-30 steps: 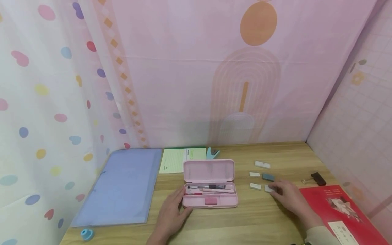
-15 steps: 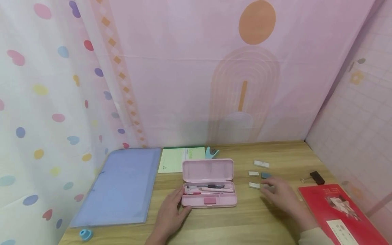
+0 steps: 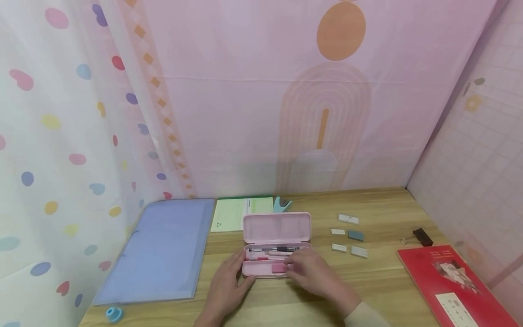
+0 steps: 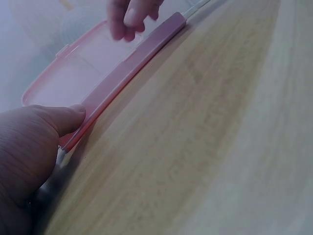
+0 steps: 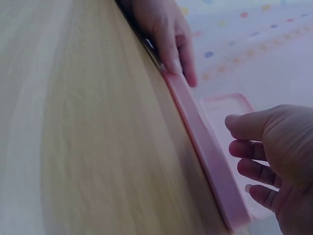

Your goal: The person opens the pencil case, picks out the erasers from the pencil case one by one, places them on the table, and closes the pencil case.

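A pink pencil case [image 3: 258, 270] lies on the table with its lid up. My left hand [image 3: 225, 286] holds its left end, thumb [image 4: 73, 117] on the front wall and fingers along the side. Over the right part of the case is my right hand [image 3: 315, 275], fingertips close beside a pink eraser [image 3: 279, 268] in the front compartment; contact is unclear. In the right wrist view the right hand [image 5: 288, 156] has loosely bent fingers, thumb apart, nothing between them. Behind the eraser lie pens, including a black-gripped pen [image 3: 282, 249].
Right of the case lie small white blocks, one being a white block [image 3: 359, 252], and a blue-grey block [image 3: 356, 235]. A binder clip [image 3: 422, 237] and red booklet [image 3: 453, 281] are farther right. A blue folder [image 3: 159, 254], notepad [image 3: 230, 213] and light-blue stapler-like tool [image 3: 282, 204] surround the left.
My right hand has left the white block on the right and moved left to the pencil case. The white block lies on the table, slightly turned. My left hand stays on the case.
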Tool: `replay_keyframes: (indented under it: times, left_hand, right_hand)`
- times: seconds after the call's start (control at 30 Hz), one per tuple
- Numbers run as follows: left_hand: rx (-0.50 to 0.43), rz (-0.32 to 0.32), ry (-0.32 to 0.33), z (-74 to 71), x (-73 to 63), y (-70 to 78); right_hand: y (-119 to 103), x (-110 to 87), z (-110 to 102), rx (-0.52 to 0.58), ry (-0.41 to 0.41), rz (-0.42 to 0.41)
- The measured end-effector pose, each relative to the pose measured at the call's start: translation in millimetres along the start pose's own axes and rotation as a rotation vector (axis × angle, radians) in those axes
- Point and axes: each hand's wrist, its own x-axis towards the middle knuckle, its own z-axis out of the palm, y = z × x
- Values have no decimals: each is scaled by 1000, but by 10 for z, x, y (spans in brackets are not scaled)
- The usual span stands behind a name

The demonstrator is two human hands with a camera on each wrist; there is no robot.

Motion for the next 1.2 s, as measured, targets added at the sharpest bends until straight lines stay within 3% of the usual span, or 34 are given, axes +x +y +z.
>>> replay_keyframes:
  times: [0.23,0.6,0.83,1.2]
  left_hand:
    - [4,2,0,5,1,-1]
    - [13,-2,-4,-6,8,7]
    - [10,-8,-6,-7,0,13]
    - [9,-16,-22,-9,1,13]
  right_hand:
    - [-66,81,85,-1,-99,82]
    - [-73,123,146,-11,-104,114]
    - [-88,125,209,-53,-54,74]
    - [-98,142,188,34,-87,132]
